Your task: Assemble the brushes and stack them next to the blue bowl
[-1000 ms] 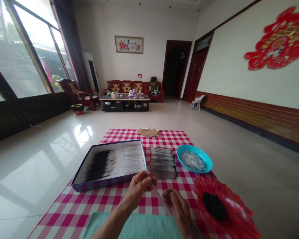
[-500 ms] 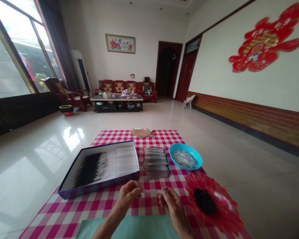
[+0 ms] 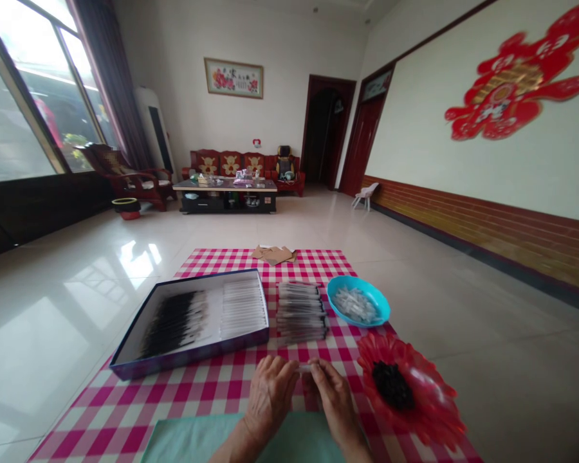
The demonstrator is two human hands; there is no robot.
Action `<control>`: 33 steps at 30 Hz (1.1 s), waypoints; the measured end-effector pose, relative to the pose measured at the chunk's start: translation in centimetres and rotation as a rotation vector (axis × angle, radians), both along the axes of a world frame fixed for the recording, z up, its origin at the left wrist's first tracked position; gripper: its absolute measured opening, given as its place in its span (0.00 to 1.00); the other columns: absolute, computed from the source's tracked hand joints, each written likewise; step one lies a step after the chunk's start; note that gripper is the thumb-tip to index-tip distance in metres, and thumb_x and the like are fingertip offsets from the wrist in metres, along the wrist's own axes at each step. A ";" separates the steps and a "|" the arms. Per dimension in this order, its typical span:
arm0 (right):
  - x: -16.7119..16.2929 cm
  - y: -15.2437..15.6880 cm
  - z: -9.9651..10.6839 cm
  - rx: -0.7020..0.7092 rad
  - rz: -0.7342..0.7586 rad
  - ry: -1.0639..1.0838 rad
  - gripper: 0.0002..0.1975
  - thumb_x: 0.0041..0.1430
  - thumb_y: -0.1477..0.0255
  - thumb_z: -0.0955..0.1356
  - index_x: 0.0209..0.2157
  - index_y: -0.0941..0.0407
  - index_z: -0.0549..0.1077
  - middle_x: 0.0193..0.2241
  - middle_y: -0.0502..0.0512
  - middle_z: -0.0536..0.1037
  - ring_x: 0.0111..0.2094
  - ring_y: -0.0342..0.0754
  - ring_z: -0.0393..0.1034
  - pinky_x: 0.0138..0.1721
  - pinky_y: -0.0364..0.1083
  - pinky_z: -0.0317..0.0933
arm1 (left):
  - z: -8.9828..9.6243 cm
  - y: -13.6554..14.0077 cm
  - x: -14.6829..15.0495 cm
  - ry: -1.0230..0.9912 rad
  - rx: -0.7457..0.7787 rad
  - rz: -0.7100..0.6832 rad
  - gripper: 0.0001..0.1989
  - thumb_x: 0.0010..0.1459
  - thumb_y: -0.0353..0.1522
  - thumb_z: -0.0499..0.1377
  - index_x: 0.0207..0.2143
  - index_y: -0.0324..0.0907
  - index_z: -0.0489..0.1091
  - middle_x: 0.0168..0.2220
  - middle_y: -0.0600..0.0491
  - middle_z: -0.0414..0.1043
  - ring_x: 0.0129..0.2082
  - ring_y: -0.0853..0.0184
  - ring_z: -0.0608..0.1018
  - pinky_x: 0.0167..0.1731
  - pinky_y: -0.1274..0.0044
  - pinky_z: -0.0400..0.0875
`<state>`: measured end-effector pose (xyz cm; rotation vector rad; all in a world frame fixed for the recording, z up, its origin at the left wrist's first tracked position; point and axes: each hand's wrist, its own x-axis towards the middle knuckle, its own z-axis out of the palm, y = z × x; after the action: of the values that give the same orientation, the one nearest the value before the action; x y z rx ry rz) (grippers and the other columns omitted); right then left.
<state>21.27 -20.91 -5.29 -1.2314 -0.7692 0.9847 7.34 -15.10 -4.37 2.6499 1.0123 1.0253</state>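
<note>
Close together above the checked cloth, my two hands grip one slim, translucent pen barrel [image 3: 303,368]. My left hand [image 3: 271,392] is closed around its left part, the back of the hand turned up and covering most of it. On the right end, the thumb and fingers of my right hand [image 3: 332,392] pinch closed. Only a short length of the barrel shows between them. Beyond the hands lies a row of pens [image 3: 302,312] with dark ends. To its left, a shallow box [image 3: 188,352] contains black-ended refills [image 3: 174,325] and clear pen barrels [image 3: 244,308].
A blue bowl [image 3: 382,299] of small clear pieces stands right of the pens. Nearer me is a red flower-shaped dish [image 3: 434,399] with small black parts [image 3: 392,384]. Cardboard scraps [image 3: 275,255] lie at the cloth's far edge. A green cloth [image 3: 188,437] lies beneath my forearms.
My left hand has moved right along the barrel towards my right hand and turned its back upward, so less of the barrel shows. My right hand has stayed nearly in place.
</note>
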 end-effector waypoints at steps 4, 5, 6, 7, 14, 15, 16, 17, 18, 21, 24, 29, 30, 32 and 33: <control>-0.1 0.2 0.2 -0.007 -0.041 -0.056 0.14 0.51 0.59 0.69 0.32 0.56 0.75 0.29 0.53 0.77 0.31 0.48 0.70 0.32 0.42 0.64 | -0.2 -0.1 0.2 -0.012 0.076 0.057 0.09 0.61 0.32 0.50 0.35 0.45 0.70 0.26 0.53 0.66 0.28 0.66 0.67 0.32 0.74 0.57; -0.2 0.3 0.2 -0.011 -0.047 -0.067 0.14 0.51 0.59 0.69 0.32 0.56 0.75 0.28 0.53 0.77 0.31 0.48 0.69 0.31 0.42 0.64 | -0.3 -0.1 0.2 -0.004 0.084 0.063 0.08 0.61 0.32 0.51 0.35 0.45 0.70 0.25 0.53 0.66 0.28 0.66 0.66 0.32 0.74 0.56; -0.3 0.3 0.2 -0.018 -0.053 -0.076 0.14 0.51 0.59 0.69 0.31 0.56 0.75 0.28 0.53 0.77 0.30 0.48 0.69 0.30 0.42 0.63 | -0.4 -0.1 0.1 0.010 0.086 0.066 0.08 0.61 0.32 0.51 0.35 0.45 0.70 0.25 0.53 0.66 0.28 0.66 0.66 0.32 0.74 0.55; -0.3 0.4 0.2 -0.025 -0.062 -0.081 0.14 0.51 0.59 0.69 0.30 0.56 0.75 0.27 0.52 0.76 0.29 0.47 0.69 0.29 0.42 0.63 | -0.5 -0.1 0.1 0.028 0.080 0.068 0.08 0.61 0.33 0.51 0.35 0.45 0.70 0.25 0.53 0.66 0.28 0.66 0.66 0.32 0.74 0.55; -0.1 0.2 0.6 -0.056 -0.083 -0.134 0.16 0.48 0.58 0.70 0.32 0.56 0.77 0.30 0.55 0.79 0.34 0.53 0.71 0.36 0.46 0.65 | -1.0 -0.3 -0.1 0.095 -0.077 0.018 0.12 0.63 0.33 0.47 0.30 0.44 0.68 0.25 0.52 0.68 0.26 0.67 0.68 0.31 0.75 0.54; 0.1 0.2 0.6 -0.060 -0.078 -0.157 0.16 0.48 0.58 0.70 0.33 0.56 0.77 0.32 0.55 0.79 0.35 0.54 0.72 0.37 0.47 0.65 | -1.0 -0.2 -0.1 0.075 -0.119 -0.002 0.13 0.63 0.33 0.46 0.30 0.44 0.68 0.25 0.52 0.68 0.26 0.67 0.69 0.30 0.75 0.54; 0.4 0.1 0.6 -0.062 -0.068 -0.183 0.17 0.48 0.58 0.70 0.33 0.56 0.78 0.33 0.56 0.80 0.36 0.54 0.72 0.38 0.47 0.65 | -0.8 -0.2 -0.2 0.045 -0.175 -0.022 0.13 0.63 0.33 0.46 0.30 0.44 0.68 0.25 0.52 0.68 0.26 0.67 0.69 0.29 0.76 0.54; 0.7 0.0 0.6 -0.061 -0.052 -0.211 0.16 0.49 0.58 0.70 0.34 0.55 0.78 0.33 0.55 0.80 0.37 0.55 0.72 0.39 0.47 0.65 | -0.7 0.0 -0.2 0.008 -0.247 -0.047 0.14 0.63 0.34 0.46 0.29 0.44 0.68 0.24 0.53 0.68 0.25 0.67 0.68 0.28 0.76 0.54; 1.0 -0.1 0.7 -0.058 -0.033 -0.238 0.16 0.49 0.58 0.70 0.34 0.55 0.78 0.34 0.55 0.80 0.38 0.55 0.72 0.40 0.47 0.65 | -0.5 0.1 -0.3 -0.029 -0.340 -0.082 0.14 0.62 0.35 0.47 0.28 0.44 0.69 0.22 0.54 0.67 0.23 0.68 0.68 0.26 0.77 0.54; 1.6 -0.4 0.9 -0.036 0.013 -0.301 0.13 0.51 0.60 0.69 0.34 0.53 0.78 0.34 0.53 0.80 0.38 0.54 0.72 0.40 0.46 0.64 | 0.1 0.6 -0.4 -0.144 -0.714 -0.234 0.20 0.61 0.42 0.48 0.24 0.42 0.69 0.17 0.57 0.61 0.18 0.72 0.62 0.21 0.78 0.50; 1.7 -0.7 1.3 -0.013 0.034 -0.331 0.13 0.52 0.60 0.69 0.34 0.53 0.77 0.31 0.52 0.79 0.35 0.52 0.71 0.36 0.44 0.64 | 0.2 0.9 -0.5 -0.270 -1.078 -0.357 0.25 0.56 0.50 0.50 0.22 0.39 0.69 0.16 0.58 0.57 0.17 0.74 0.58 0.19 0.79 0.49; 0.8 -0.6 1.8 -0.019 0.045 -0.195 0.13 0.53 0.59 0.68 0.35 0.53 0.76 0.25 0.49 0.77 0.28 0.47 0.70 0.31 0.43 0.63 | 0.7 0.4 -0.4 -0.302 -1.167 -0.339 0.23 0.55 0.48 0.52 0.24 0.37 0.70 0.15 0.58 0.57 0.17 0.74 0.58 0.19 0.80 0.50; 0.5 -0.5 1.9 -0.015 0.041 -0.154 0.13 0.54 0.59 0.67 0.35 0.53 0.75 0.25 0.49 0.77 0.28 0.47 0.70 0.31 0.43 0.63 | 0.9 0.3 -0.4 -0.283 -1.090 -0.308 0.21 0.56 0.46 0.52 0.24 0.38 0.71 0.16 0.58 0.59 0.17 0.73 0.60 0.19 0.80 0.52; -0.2 -0.3 2.0 -0.006 0.031 -0.093 0.14 0.55 0.59 0.66 0.35 0.54 0.75 0.27 0.50 0.77 0.29 0.47 0.70 0.32 0.43 0.63 | 1.3 0.0 -0.4 -0.266 -0.908 -0.216 0.17 0.57 0.42 0.52 0.25 0.41 0.72 0.18 0.55 0.65 0.19 0.71 0.66 0.22 0.80 0.55; -0.6 -0.2 1.9 -0.001 0.017 -0.066 0.14 0.54 0.59 0.67 0.35 0.54 0.75 0.28 0.51 0.77 0.30 0.47 0.70 0.32 0.43 0.63 | 1.4 -0.2 -0.3 -0.271 -0.821 -0.174 0.15 0.58 0.40 0.52 0.28 0.42 0.73 0.20 0.54 0.68 0.20 0.69 0.68 0.24 0.80 0.57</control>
<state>20.70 -21.07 -3.36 -1.2652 -0.8314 0.9622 7.01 -15.31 -3.00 1.8362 0.8691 0.6930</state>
